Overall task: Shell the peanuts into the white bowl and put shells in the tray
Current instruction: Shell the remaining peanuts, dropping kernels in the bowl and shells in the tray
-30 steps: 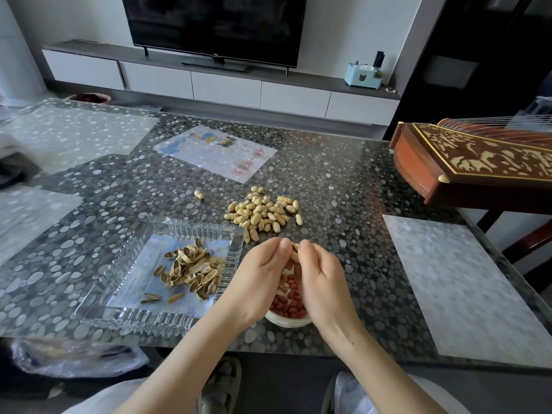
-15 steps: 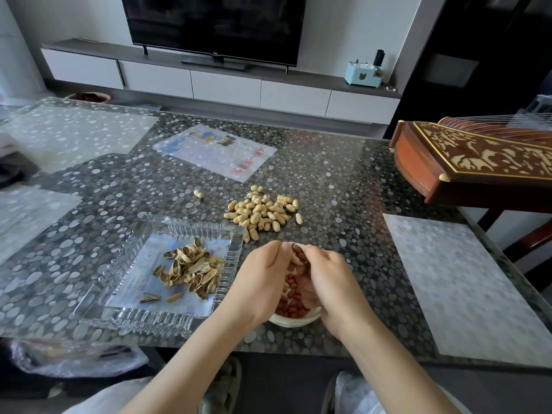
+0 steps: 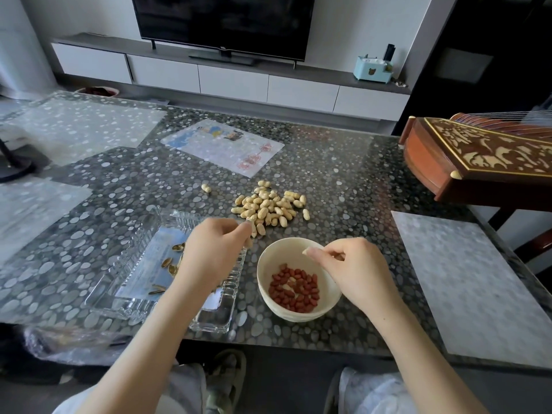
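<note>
The left grip [image 3: 215,252] is closed, its fingers curled and bunched on a pale shell piece [image 3: 250,234] that shows, blurred, at the fingertips. It hangs above the right part of the glass tray [image 3: 215,319], close to the tray's far right corner. The right grip [image 3: 352,270] is also closed, thumb and forefinger pinching a small pale shell fragment [image 3: 307,251] above the right rim of the white bowl [image 3: 283,252]. The two grips are apart, with the bowl's left half between them.

The bowl stands just to the right of the tray and holds a shallow layer of red-skinned kernels [image 3: 294,289]. In the tray, a few empty shells [image 3: 171,262] lie to the left of the left wrist; the forearm covers the rest of its floor.

Beyond the bowl and tray, a pile of unshelled peanuts [image 3: 268,206] lies on the pebble-patterned surface [image 3: 343,186], its nearest pods just beside the left fingertips. One lone peanut [image 3: 206,188] lies apart, left of the pile. Farther back lies a printed sheet [image 3: 224,146], and to the right a pale placemat [image 3: 466,276]. A carved wooden instrument [image 3: 484,156] juts in past the surface's right edge.
</note>
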